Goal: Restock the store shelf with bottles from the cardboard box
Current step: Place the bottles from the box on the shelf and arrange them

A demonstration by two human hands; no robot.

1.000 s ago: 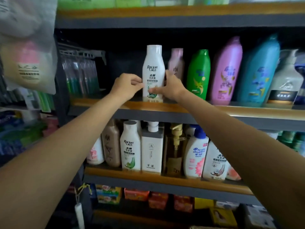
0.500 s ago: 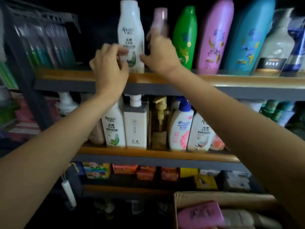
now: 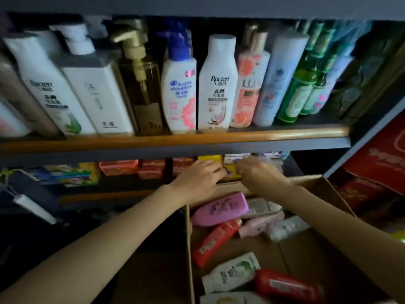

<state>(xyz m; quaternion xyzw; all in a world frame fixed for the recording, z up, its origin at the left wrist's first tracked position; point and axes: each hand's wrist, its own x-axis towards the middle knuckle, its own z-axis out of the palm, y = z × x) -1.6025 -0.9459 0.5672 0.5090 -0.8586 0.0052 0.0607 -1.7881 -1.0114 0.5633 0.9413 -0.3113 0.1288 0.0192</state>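
Now, left hand (image 3: 198,178) fingers loosely curled, empty, right hand (image 3: 257,176) likewise, above cardboard box (image 3: 328,189).

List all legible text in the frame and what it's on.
"Raclen": white bottle, shelf centre.
"Raclen", blurred: left white bottle.
"head & shoulders", blurred: blue-capped bottle.
"LUX": pink floral bottle.
Chinese characters on these bottles and on the square pump bottle: too blurred.
Box bottles, red bag, lower-shelf packs: unreadable.
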